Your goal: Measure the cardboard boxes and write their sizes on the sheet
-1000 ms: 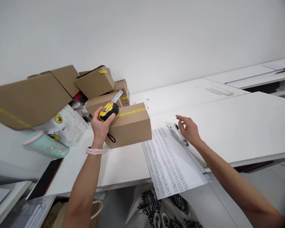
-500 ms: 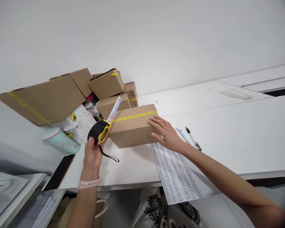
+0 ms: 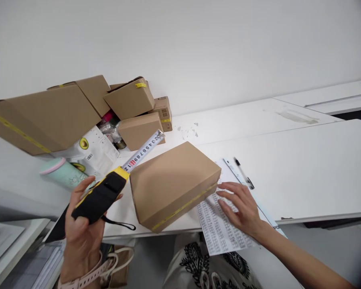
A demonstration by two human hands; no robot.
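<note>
The left hand (image 3: 86,237) curls around a black-and-yellow tape measure (image 3: 104,192), its numbered metal blade standing out above a smooth brown cardboard box (image 3: 174,180). The right hand (image 3: 240,206), half open with fingers loosely spread and bent, is at the box's right end; whether the fingertips touch it, I cannot tell. The oblong box rests on the white worktop (image 3: 289,172), yellow tape along its near side, beside a printed paper sheet (image 3: 225,237).

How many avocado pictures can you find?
2, both on the white packaging: the upper avocado near the big cardboard box, the lower avocado beside the mint-green tumbler. More may be hidden.
</note>
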